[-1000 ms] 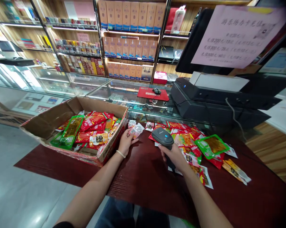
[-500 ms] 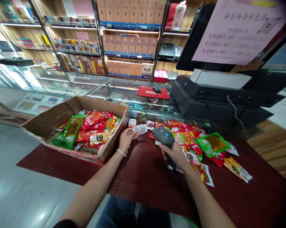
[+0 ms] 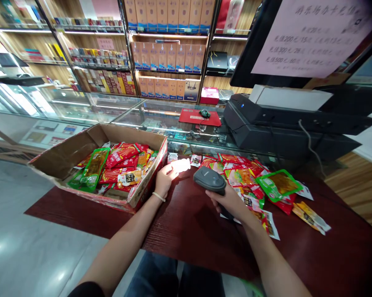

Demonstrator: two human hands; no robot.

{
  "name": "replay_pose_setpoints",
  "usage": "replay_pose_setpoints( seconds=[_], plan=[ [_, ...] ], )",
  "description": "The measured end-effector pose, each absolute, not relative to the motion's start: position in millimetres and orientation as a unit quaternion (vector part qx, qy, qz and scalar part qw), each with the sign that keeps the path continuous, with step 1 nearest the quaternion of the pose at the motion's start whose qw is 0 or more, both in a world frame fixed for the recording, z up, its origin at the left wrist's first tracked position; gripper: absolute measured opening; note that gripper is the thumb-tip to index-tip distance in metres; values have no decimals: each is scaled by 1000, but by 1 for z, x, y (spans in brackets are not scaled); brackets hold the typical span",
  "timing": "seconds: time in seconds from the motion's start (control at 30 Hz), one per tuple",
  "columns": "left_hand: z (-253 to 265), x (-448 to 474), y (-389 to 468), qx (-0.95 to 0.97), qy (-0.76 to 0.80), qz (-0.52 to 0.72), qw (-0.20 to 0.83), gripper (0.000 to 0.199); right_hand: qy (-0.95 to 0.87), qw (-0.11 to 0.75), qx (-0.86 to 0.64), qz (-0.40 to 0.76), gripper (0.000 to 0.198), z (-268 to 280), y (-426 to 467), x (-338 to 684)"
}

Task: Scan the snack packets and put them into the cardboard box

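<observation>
Left hand (image 3: 165, 179): fingers pinching small, glare-whitened plastic packet (image 3: 181, 165). Right hand (image 3: 230, 202): fingers wrapped round dark-grey plastic barcode scanner (image 3: 209, 180).

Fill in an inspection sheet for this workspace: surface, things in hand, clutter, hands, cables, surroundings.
Surface: dark red-brown tabletop, wood-grained.
Things in hand: scanner; small packet, brightly lit.
Clutter: loose packets heaped beyond and right of the scanner; cardboard box holding packets, at left.
Hands: left hand pinches the small packet; right hand grips the scanner.
Cables: pale cable hangs against the black machine.
Surroundings: glass counter, shelved boxes, monitor bearing a pink notice.
</observation>
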State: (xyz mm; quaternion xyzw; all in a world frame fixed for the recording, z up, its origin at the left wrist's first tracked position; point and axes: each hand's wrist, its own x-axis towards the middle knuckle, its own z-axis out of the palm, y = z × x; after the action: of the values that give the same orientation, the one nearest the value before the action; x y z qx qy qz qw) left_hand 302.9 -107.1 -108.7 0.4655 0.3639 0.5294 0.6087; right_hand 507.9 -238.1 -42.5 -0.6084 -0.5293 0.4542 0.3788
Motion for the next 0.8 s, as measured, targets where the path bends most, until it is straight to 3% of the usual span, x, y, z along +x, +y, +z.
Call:
replay_pose_setpoints(
  seconds=[0.33,0.57,0.7,0.8],
  plan=[
    [-104,308,-109,416,380,544,622,44,-499,440,-599,447,37,-37,-237,508],
    [-8,304,-159,517,292,528,607,45,-444,549,-544,453,42,-42,-235,518],
    [58,261,-167,594,296,577,476,34,-436,562,-532,459,42,-42,-236,520],
    [77,208,-143,611,351,624,337,34,-441,566,-525,459,42,-42,-237,519]
  ],
)
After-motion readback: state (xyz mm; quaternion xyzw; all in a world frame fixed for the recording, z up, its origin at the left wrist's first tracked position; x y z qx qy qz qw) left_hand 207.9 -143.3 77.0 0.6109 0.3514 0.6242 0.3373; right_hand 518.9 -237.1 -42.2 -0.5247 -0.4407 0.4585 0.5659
